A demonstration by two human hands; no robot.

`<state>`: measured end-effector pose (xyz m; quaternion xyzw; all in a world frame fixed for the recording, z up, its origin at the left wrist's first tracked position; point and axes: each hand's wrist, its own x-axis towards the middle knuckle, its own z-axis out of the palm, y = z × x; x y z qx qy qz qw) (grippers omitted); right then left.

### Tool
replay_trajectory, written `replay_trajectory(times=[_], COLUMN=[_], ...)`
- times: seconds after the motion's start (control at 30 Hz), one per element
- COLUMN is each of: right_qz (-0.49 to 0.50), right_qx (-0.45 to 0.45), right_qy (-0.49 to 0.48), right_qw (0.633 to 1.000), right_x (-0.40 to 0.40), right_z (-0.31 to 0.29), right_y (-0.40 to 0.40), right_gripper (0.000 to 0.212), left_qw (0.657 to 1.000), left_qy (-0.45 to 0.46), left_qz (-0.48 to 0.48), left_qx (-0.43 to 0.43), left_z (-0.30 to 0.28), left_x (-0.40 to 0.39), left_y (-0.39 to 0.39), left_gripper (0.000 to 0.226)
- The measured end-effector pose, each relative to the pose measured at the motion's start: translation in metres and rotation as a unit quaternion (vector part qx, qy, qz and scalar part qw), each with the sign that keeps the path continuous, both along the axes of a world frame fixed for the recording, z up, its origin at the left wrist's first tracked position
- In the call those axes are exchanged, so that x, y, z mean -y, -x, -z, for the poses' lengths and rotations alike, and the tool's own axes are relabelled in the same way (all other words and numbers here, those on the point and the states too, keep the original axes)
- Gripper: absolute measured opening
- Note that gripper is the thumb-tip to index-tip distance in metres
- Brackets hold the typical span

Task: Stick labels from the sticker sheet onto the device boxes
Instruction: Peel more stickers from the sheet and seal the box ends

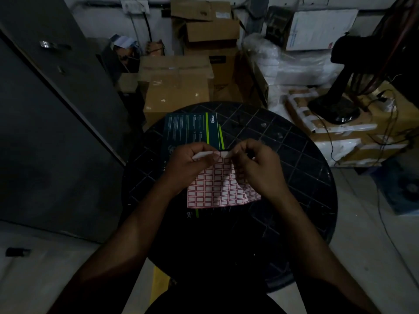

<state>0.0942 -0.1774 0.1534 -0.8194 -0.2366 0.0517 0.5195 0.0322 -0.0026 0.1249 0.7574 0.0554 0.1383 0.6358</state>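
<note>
A sticker sheet [221, 189] of red-bordered white labels hangs over the middle of a round black table [294, 177]. My left hand [192, 164] pinches the sheet's folded top left edge. My right hand [256, 164] pinches at the top edge just to the right, fingertips close to the left hand's. Under both hands lies a dark device box [192, 130] with green stripes and white print, flat on the table; the sheet and hands cover its near part.
Stacked cardboard boxes [176, 87] stand behind the table. Taped cartons, cables and a black fan stand [335, 98] fill the right side. A grey metal cabinet [45, 109] is at the left. White plastic bags [283, 64] lie at the back right.
</note>
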Motion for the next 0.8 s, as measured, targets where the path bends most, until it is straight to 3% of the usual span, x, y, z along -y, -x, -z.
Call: replay_trajectory(times=[0.27,0.43,0.67,0.8], right_qz=[0.081,-0.011,-0.045,-0.075], right_qx=[-0.049,-0.132,-0.184,-0.229], right_qy=[-0.054,-0.071,-0.091,-0.112], right_qw=[0.994,0.989,0.978,0.964], right_x=[0.013,0.026,0.043,0.06], right_z=[0.007,0.005,0.014,0.018], right_y=[-0.005,-0.011,-0.015,-0.018], right_gripper=[0.019,0.02,0.016,0.024], left_qw=[1.0,1.0,0.999,0.999], left_qy=[0.007,-0.005,-0.042,-0.041], left_qz=[-0.008,-0.017,-0.013,0.0], left_qx=[-0.004,-0.005,0.017,0.028], left_z=[0.001,0.0,0.002,0.003], left_x=[-0.002,-0.001,-0.002,0.001], left_y=[0.002,0.002,0.002,0.001], left_gripper=[0.014,0.014,0.016,0.016])
